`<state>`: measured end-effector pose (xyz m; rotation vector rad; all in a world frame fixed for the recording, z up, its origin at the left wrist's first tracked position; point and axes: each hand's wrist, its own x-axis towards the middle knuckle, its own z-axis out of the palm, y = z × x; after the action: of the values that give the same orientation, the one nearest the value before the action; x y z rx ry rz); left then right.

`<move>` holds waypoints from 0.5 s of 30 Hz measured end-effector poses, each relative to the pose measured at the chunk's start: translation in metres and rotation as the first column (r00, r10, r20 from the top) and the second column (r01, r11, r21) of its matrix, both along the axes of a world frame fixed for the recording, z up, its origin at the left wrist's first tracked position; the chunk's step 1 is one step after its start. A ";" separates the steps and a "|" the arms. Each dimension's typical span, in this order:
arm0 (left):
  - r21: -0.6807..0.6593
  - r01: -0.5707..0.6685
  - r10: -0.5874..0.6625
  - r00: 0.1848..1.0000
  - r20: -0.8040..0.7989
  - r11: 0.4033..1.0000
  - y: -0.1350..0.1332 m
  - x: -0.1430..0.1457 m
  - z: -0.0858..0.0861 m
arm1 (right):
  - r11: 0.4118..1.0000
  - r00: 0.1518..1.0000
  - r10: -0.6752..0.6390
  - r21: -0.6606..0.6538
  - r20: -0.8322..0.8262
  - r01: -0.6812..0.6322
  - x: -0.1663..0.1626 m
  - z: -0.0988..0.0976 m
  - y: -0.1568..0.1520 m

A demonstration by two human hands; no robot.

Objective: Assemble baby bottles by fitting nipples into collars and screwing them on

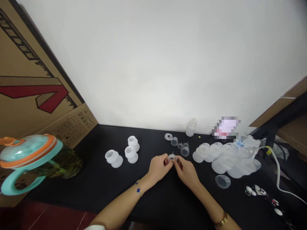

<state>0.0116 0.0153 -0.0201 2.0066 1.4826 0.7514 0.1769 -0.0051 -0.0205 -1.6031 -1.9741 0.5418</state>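
Blk table (96, 188) against a plain off-white wall (153, 57): opaque white jars (131, 155) toward the L end, translucent milky-white bottles (223, 163) toward the R end, colourless see-through cap (172, 157) btwn. Nr the L edge, a jug (51, 150) in turquoise w/ orange trim, contents dk green. Brown carton (24, 60) off the back L corner, printed blk & red w/ striped bands. Gold bracelet (138, 190), blue charms; gold bangle (223, 220). By the R edge, white cable (278, 172), yellow tag (269, 150). Floor (57, 217) dk red, pale lines.
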 end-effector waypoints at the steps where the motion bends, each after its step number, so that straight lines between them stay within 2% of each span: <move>1: -0.006 -0.001 0.001 1.000 -0.003 1.000 0.000 0.000 0.000 | 1.000 1.000 0.003 0.002 0.000 -0.003 0.000 0.000 0.000; 15: -0.018 -0.001 0.001 1.000 -0.003 1.000 -0.001 0.000 0.002 | 1.000 1.000 0.008 0.012 0.000 -0.008 -0.002 0.004 -0.001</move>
<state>0.0113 0.0147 -0.0182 1.9949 1.4872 0.7337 0.1754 -0.0061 -0.0168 -1.5882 -1.9816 0.5317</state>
